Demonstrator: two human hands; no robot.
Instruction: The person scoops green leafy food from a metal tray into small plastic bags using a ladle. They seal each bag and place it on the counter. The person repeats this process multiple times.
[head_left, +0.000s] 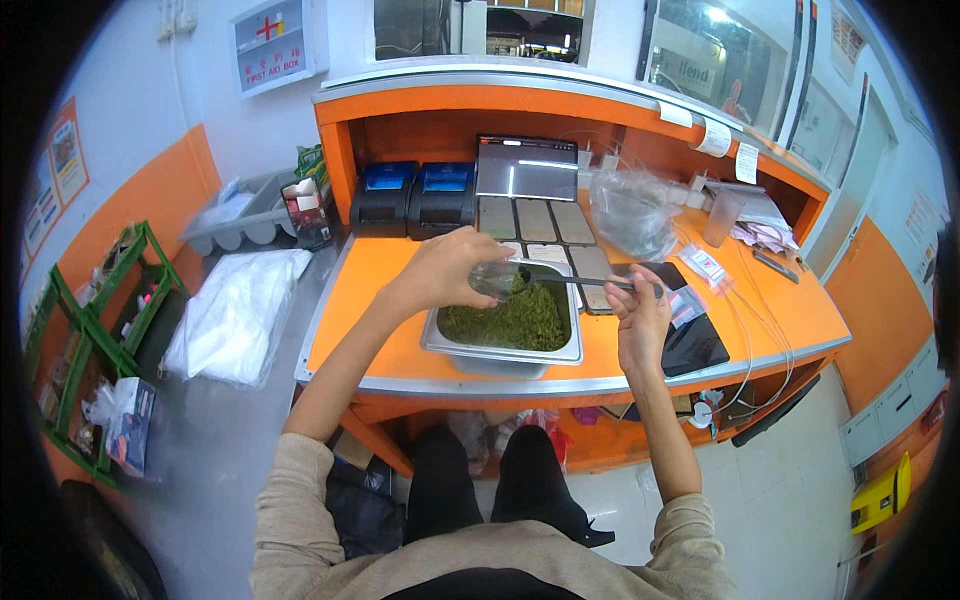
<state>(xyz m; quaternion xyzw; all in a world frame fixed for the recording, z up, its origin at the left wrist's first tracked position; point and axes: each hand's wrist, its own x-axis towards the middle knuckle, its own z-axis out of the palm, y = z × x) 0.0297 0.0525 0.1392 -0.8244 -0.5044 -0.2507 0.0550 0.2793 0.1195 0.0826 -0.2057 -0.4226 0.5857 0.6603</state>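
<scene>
A deep stainless steel pan (462, 348) stands near the front edge of the orange counter, holding a heap of chopped green herbs or leaves (510, 322). Over its back left part, my left hand (454, 270) grips a small clear plastic cup (491, 280), tilted towards the right. My right hand (643, 311) holds the handle of a dark spoon (577, 280), which reaches left across the pan. The spoon's tip is at the cup's mouth, with some green there. How much the cup contains is hard to tell.
Behind the pan lie several phones or tablets (534, 220) in rows, with two black printers (442, 199) at the back left. A clear plastic bag (634, 214), white cables (750, 330) and a black tablet (696, 345) lie to the right. Wrapped white material (238, 311) rests on the left-hand surface.
</scene>
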